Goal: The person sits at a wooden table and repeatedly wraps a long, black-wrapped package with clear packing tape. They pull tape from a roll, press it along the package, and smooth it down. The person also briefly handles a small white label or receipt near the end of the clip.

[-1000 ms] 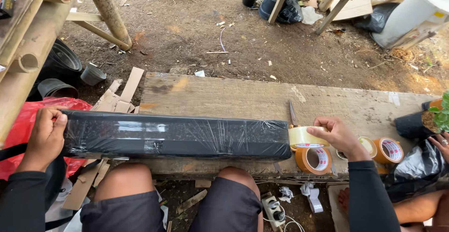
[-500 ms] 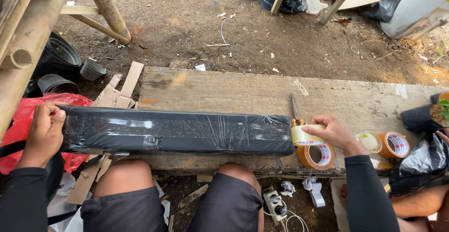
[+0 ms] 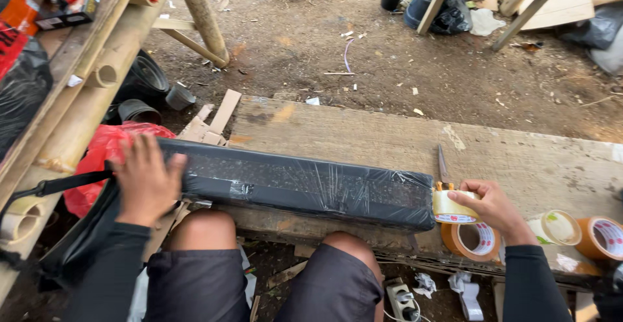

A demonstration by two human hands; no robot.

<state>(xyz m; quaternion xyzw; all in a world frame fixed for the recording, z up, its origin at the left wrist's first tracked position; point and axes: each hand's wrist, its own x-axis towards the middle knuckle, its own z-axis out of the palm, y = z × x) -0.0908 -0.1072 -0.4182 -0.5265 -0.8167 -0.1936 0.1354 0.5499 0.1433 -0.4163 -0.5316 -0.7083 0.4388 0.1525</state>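
A long black package wrapped in clear film [image 3: 305,185] lies along the near edge of a wooden plank table [image 3: 402,143], above my knees. My left hand [image 3: 148,180] presses flat on its left end. My right hand [image 3: 488,206] grips a roll of clear tape [image 3: 453,206] held against the package's right end. Just below that hand sits a roll of brown tape [image 3: 471,240]. A small knife [image 3: 443,165] lies on the plank right behind the tape roll.
Two more tape rolls [image 3: 557,227] [image 3: 602,236] rest at the right of the plank. A red plastic bag [image 3: 104,160] and bamboo poles [image 3: 84,95] are at left. Black pots [image 3: 139,91] and wood scraps lie on the dirt ground. A power strip [image 3: 402,301] is below.
The view has shifted closer and to the right. My right hand has brought the clear tape roll up against the package's right end. My left hand still holds the left end.
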